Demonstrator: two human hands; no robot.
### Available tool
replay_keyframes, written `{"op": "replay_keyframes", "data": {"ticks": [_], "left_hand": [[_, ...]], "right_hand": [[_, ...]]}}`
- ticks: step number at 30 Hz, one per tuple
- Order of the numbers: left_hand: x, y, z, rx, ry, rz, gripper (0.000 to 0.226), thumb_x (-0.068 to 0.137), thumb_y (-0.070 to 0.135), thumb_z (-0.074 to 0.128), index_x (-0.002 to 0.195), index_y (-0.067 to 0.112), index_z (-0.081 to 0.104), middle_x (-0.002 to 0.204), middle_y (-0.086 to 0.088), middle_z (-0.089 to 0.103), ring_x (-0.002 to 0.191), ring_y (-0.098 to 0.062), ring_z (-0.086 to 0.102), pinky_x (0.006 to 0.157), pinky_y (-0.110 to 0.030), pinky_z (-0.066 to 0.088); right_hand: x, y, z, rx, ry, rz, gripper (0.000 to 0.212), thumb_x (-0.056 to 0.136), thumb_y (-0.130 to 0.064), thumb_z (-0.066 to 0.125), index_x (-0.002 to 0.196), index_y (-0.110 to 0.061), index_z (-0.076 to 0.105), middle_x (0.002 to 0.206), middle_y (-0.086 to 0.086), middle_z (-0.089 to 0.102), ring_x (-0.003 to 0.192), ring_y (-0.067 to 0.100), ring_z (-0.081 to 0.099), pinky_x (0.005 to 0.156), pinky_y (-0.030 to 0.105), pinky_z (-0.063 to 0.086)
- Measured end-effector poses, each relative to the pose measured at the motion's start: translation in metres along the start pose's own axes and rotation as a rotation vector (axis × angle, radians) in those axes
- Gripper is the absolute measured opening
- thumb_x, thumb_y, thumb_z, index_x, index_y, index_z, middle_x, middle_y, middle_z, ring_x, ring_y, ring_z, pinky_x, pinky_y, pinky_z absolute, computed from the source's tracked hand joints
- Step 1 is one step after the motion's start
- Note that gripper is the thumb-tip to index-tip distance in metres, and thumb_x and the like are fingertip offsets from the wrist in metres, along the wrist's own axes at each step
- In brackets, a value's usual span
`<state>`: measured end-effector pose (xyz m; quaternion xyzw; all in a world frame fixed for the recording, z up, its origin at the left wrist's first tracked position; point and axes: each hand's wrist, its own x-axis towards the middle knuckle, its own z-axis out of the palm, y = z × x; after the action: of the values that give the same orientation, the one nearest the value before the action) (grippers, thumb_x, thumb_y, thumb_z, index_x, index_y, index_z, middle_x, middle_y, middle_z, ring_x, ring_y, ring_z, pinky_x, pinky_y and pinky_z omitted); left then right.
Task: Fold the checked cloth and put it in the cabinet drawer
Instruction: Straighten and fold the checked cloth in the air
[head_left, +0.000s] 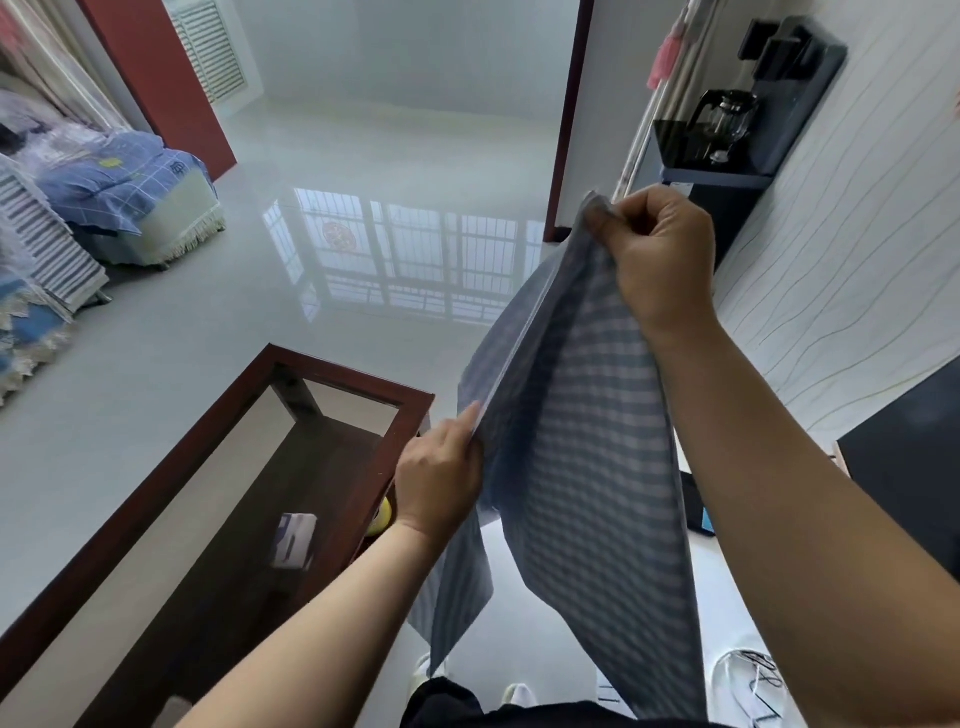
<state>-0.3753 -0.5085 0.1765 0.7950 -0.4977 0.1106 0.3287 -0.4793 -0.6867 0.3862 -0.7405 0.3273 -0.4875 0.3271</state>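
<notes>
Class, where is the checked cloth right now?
Held up right of centre, the checked cloth hangs between the left hand and right hand, beside the table.

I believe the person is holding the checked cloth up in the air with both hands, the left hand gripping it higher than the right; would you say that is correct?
Not quite: the heights are reversed. The head view shows the right hand pinching the top edge of the checked cloth higher up, while the left hand grips its edge lower down. The rest holds: both hands hold the cloth up in the air.
</notes>
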Motion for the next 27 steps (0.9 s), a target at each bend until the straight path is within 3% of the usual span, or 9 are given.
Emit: {"op": "replay_keyframes", "data": {"ticks": [3, 6, 9, 11, 14, 18, 20, 23, 27], "left_hand": [[-0.002, 0.028, -0.001, -0.025, -0.130, -0.008, 0.030, 0.092, 0.020, 0.044, 0.117, 0.015, 0.062, 0.068, -0.004, 0.068, 0.053, -0.026, 0.063, 0.051, -0.028, 0.045], [0.003, 0.041, 0.004, -0.064, -0.291, -0.220, 0.030, 0.094, 0.018, 0.039, 0.118, 0.016, 0.057, 0.109, -0.011, 0.063, 0.097, -0.030, 0.059, 0.077, -0.038, 0.049], [0.021, 0.022, 0.010, -0.167, -0.451, -0.408, 0.021, 0.094, 0.016, 0.041, 0.095, 0.021, 0.061, 0.157, -0.006, 0.013, 0.141, -0.029, 0.014, 0.114, -0.047, 0.022], [0.040, 0.006, 0.008, -0.203, -0.537, -0.343, 0.021, 0.095, 0.019, 0.045, 0.084, 0.021, 0.062, 0.160, 0.001, -0.017, 0.147, -0.026, -0.010, 0.118, -0.051, 0.006], [0.074, -0.010, -0.011, -0.181, -0.716, -0.206, 0.023, 0.095, 0.037, 0.052, 0.075, 0.029, 0.061, 0.154, 0.008, -0.032, 0.145, -0.024, -0.024, 0.117, -0.055, -0.002], [0.123, -0.002, -0.033, -0.026, -0.791, 0.007, 0.017, 0.087, 0.039, 0.064, 0.073, 0.029, 0.062, 0.157, 0.012, -0.020, 0.145, -0.019, -0.023, 0.117, -0.053, 0.006], [0.139, 0.001, -0.030, 0.124, -0.833, 0.157, 0.027, 0.086, 0.046, 0.063, 0.097, 0.022, 0.069, 0.157, 0.016, -0.005, 0.146, -0.017, -0.018, 0.118, -0.046, 0.009], [0.149, 0.013, -0.029, 0.168, -0.853, 0.260, 0.051, 0.086, 0.046, 0.062, 0.129, 0.019, 0.058, 0.156, 0.006, 0.023, 0.145, -0.015, 0.001, 0.116, -0.037, 0.012], [0.149, 0.047, -0.032, 0.067, -0.854, 0.409, 0.044, 0.090, 0.032, 0.062, 0.131, 0.021, 0.052, 0.144, 0.001, 0.041, 0.135, -0.022, 0.029, 0.110, -0.033, 0.026]], "right_hand": [[-0.005, 0.000, 0.010, -0.016, -0.006, -0.006, 0.028, 0.083, -0.032, 0.070, 0.063, -0.030, 0.050, 0.059, -0.016, 0.052, 0.051, -0.004, 0.047, 0.058, 0.017, 0.045], [-0.010, 0.000, 0.016, -0.012, -0.027, -0.010, 0.024, 0.084, -0.032, 0.070, 0.069, -0.016, 0.059, 0.061, -0.012, 0.054, 0.054, 0.000, 0.048, 0.061, 0.026, 0.049], [-0.012, -0.006, 0.015, 0.047, -0.080, -0.017, 0.033, 0.084, -0.027, 0.071, 0.076, 0.003, 0.063, 0.064, 0.010, 0.061, 0.058, 0.011, 0.048, 0.062, 0.034, 0.049], [-0.011, -0.013, 0.009, 0.081, -0.154, -0.056, 0.031, 0.083, -0.022, 0.072, 0.078, 0.007, 0.063, 0.070, 0.022, 0.061, 0.059, 0.013, 0.049, 0.061, 0.033, 0.049], [-0.004, -0.022, -0.004, 0.116, -0.268, -0.093, 0.020, 0.082, -0.018, 0.073, 0.073, -0.003, 0.064, 0.073, 0.025, 0.063, 0.062, 0.015, 0.054, 0.063, 0.037, 0.051], [0.010, -0.023, -0.018, 0.165, -0.445, -0.087, 0.015, 0.077, -0.022, 0.076, 0.068, -0.024, 0.064, 0.068, 0.008, 0.066, 0.065, 0.017, 0.060, 0.066, 0.037, 0.055], [0.010, -0.022, -0.020, 0.181, -0.524, -0.069, 0.014, 0.076, -0.018, 0.076, 0.069, -0.021, 0.065, 0.067, 0.002, 0.065, 0.066, 0.016, 0.061, 0.068, 0.033, 0.055], [0.007, -0.022, -0.025, 0.186, -0.691, -0.024, 0.011, 0.078, -0.008, 0.074, 0.073, -0.013, 0.065, 0.068, 0.001, 0.065, 0.068, 0.014, 0.061, 0.072, 0.033, 0.055], [0.008, -0.012, -0.047, 0.312, -0.801, 0.125, 0.013, 0.080, -0.001, 0.068, 0.075, -0.011, 0.064, 0.067, -0.004, 0.067, 0.064, 0.009, 0.063, 0.066, 0.024, 0.053]]}}
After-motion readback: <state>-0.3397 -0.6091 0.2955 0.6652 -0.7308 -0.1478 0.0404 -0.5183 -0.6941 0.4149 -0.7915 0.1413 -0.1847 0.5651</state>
